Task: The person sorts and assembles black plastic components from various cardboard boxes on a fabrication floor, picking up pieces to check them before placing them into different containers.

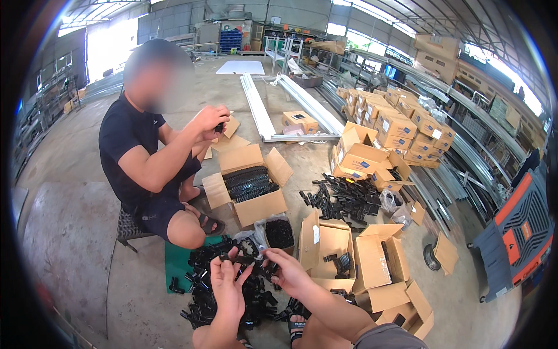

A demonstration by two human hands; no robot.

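Note:
My left hand (228, 286) and my right hand (286, 271) are raised together over a heap of black plastic parts (203, 294) on the floor. Both hands grip one black plastic piece (251, 263) held between them. Just behind them sits a small bag of tiny black parts (279, 232). Across from me a person in a black shirt (125, 139) sits on a low stool, with both of that person's hands (212, 119) closed on a small black part.
An open carton of stacked black parts (250, 185) stands between us. More open cartons (378, 262) lie at my right, another loose black pile (343, 198) behind them. Stacked closed boxes (401, 125), long white rails (258, 107), and an orange-grey machine (517, 232) flank the concrete floor.

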